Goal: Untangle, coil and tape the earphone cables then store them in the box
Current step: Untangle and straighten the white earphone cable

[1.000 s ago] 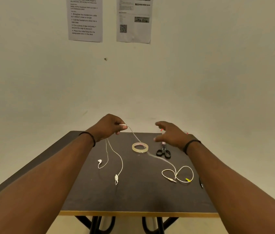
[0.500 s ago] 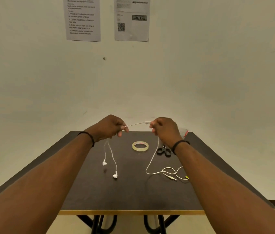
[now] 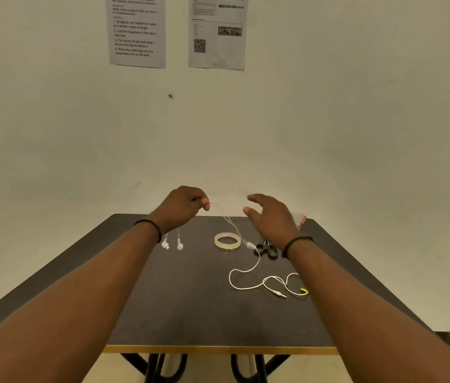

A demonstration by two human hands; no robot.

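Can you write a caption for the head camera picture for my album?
Left hand pinches the earphone cable above the table; right hand hovers open.

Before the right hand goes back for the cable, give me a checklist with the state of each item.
1. Left hand holds the earphone cable: ok, pinched at the fingertips.
2. Right hand free to take a new grip: ok, open, holding nothing.
3. Earbuds free of knots: ok, both hang side by side below the left hand.
4. Rest of cable straightened: not ok, loops lie on the table near the plug.
5. Tape roll and scissors within reach: ok, side by side past the cable loops.
6. Storage box ready: cannot tell, no box clearly in view.
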